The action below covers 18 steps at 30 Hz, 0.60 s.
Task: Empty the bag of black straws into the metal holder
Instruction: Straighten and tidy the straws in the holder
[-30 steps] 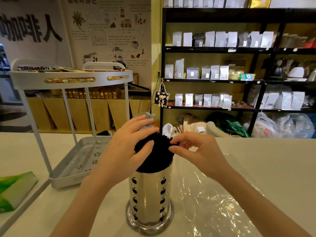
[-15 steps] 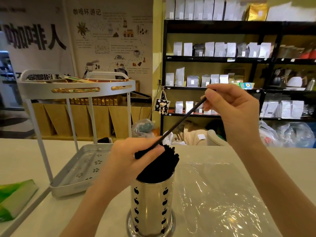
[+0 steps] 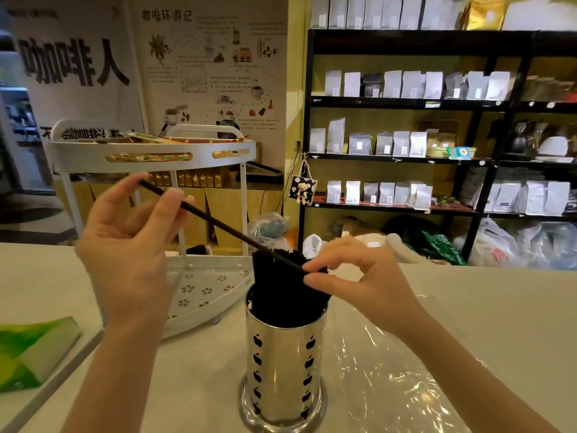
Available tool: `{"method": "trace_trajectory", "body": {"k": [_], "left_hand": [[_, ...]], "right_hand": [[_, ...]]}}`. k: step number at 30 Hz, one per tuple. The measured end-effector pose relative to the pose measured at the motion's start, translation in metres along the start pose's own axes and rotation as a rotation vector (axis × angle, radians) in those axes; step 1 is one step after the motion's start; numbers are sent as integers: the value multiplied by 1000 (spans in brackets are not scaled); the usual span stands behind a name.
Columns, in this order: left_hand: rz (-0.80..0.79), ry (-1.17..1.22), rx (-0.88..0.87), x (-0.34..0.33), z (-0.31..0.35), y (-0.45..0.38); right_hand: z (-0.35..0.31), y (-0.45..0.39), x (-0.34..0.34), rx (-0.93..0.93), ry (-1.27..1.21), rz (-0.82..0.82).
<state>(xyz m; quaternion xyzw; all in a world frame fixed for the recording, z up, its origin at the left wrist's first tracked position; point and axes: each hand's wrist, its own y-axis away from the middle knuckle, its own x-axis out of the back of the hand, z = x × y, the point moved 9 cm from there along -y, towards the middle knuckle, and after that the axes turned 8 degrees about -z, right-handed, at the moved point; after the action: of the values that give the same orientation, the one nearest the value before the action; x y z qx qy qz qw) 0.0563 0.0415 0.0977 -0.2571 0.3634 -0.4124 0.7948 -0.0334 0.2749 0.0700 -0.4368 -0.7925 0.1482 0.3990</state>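
A shiny metal holder (image 3: 282, 364) with apple-shaped cut-outs stands on the white counter, packed with a bundle of black straws (image 3: 285, 292) that stick up above its rim. One single black straw (image 3: 218, 225) slants across above the bundle. My left hand (image 3: 131, 242) pinches its upper end, raised to the left of the holder. My right hand (image 3: 362, 279) pinches its lower end, just above the right side of the bundle. The clear plastic bag (image 3: 384, 370) lies flat and crumpled on the counter to the right of the holder.
A white two-tier corner rack (image 3: 199, 295) stands close behind and left of the holder. A green packet (image 3: 34, 348) lies at the left edge of the counter. Black shelves (image 3: 406, 157) with pouches line the far wall.
The single straw has swung over: its raised end went from upper right to upper left. My left hand lifted off the bundle to hold that end, and my right hand dropped to the bundle.
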Motion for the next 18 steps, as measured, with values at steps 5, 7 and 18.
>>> {"method": "trace_trajectory", "body": {"k": [5, 7, 18], "left_hand": [[-151, -195, -123, -16, 21, 1], [-247, -305, -159, -27, 18, 5], [-669, -784, -262, -90, -36, 41]], "right_hand": [[-3, 4, 8, 38, 96, 47], [1, 5, 9, 17, 178, 30], [5, 8, -4, 50, 479, 91]]}}
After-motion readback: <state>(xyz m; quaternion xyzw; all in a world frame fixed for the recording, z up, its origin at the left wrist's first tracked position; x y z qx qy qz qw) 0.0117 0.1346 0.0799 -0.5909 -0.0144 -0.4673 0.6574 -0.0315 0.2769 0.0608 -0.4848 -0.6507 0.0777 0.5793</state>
